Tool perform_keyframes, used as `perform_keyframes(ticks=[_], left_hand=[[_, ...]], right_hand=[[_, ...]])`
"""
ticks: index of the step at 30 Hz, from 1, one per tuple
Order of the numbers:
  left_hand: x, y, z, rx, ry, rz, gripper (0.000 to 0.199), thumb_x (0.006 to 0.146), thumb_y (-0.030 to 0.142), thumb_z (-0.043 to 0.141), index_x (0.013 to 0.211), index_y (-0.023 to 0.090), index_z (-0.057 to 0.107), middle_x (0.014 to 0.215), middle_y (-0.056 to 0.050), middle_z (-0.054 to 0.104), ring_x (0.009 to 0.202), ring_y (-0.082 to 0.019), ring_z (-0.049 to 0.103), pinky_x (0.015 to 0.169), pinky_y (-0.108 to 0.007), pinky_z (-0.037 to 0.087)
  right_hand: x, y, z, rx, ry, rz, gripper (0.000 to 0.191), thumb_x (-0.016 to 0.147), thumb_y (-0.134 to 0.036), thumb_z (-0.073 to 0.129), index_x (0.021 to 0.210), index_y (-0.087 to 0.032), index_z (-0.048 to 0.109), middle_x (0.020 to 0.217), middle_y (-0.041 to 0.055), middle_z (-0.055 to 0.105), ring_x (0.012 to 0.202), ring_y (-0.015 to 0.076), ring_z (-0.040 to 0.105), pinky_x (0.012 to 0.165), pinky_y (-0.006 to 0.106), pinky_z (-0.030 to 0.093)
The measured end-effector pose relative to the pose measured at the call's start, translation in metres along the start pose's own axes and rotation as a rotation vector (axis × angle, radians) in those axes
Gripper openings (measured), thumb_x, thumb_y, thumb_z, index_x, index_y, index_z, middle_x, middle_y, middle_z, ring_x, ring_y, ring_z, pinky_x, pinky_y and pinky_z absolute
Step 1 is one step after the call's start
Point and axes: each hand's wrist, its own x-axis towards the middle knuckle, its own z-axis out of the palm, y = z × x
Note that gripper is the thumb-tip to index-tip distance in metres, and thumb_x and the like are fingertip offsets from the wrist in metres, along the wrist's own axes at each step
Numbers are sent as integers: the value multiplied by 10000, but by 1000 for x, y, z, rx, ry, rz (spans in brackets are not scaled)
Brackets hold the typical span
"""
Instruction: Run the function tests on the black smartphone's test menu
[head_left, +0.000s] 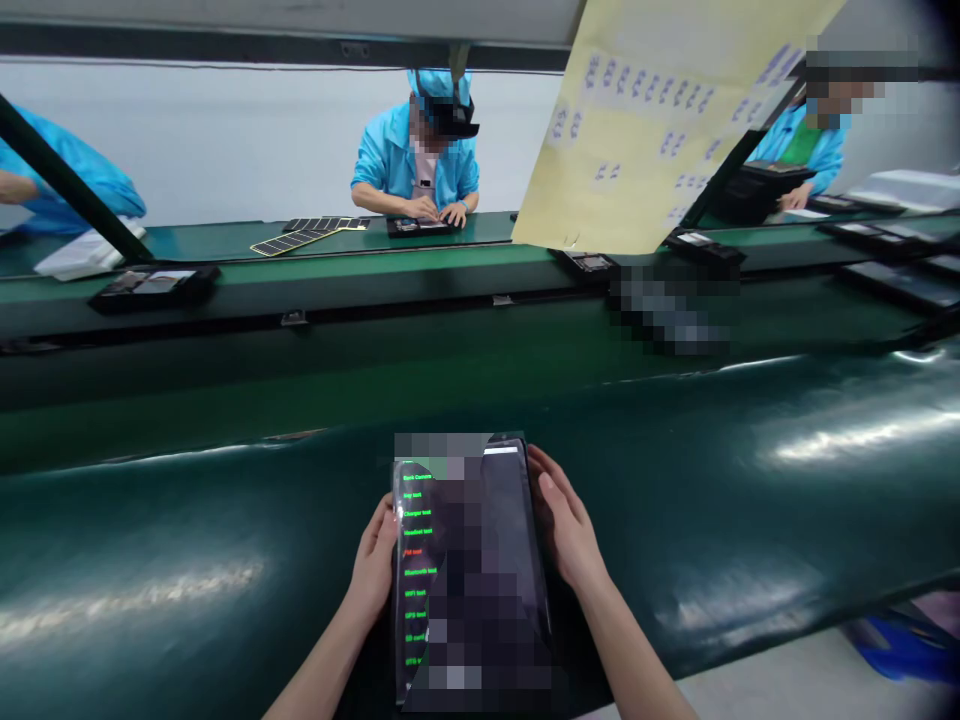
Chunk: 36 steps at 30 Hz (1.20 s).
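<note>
Smartphone (472,570) between left hand (373,560), right hand (566,520)

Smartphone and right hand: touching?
Touching. The head view shows the right hand pressed against the long right edge of the smartphone, with no gap.

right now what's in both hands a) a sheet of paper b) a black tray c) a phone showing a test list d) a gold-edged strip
C: the left hand and right hand hold a phone by its long edges, with mostly green test lines on its screen.
</note>
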Motion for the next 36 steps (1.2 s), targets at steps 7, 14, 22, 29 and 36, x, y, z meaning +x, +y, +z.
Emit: perform_keyframes(ticks=[7,14,22,29,36], left_hand=[[-2,2,5,-26,-49,-52,688,597,684,773,1047,178,650,876,-26,697,707,-169,640,633,-239,525],[1,2,5,-66,-171,-65,686,730,739,621,1104,165,591,909,-64,697,787,-235,664,709,-323,539],[0,4,2,-10,-296,-71,691,682,521,787,1199,173,488,1101,-110,659,836,-265,678,699,-329,549],[-3,42,-17,318,-883,-167,1000,803,248,750,1481,276,15,1455,-145,382,1252,-298,492,992,-448,471],[-1,29,-25,354,-721,-133,753,941,385,567,1488,263,64,1510,-139,299,1311,-310,426,1041,-449,436]], right_hand=[[-8,17,3,165,-64,419,562,767,-721,622,970,-207,722,963,76,719,897,268,683,775,344,564],[-13,17,8,182,-44,404,554,793,-678,623,1078,-210,706,977,68,722,913,265,687,798,353,569],[-14,18,8,178,-58,360,539,820,-656,605,1126,-220,684,1033,73,712,974,273,676,880,377,549],[-13,17,10,238,-56,367,481,843,-609,608,1090,-206,695,1114,58,690,1059,266,647,950,368,517],[-13,14,12,181,1,363,494,809,-625,629,1059,-205,696,1030,61,714,995,288,670,907,401,537]])
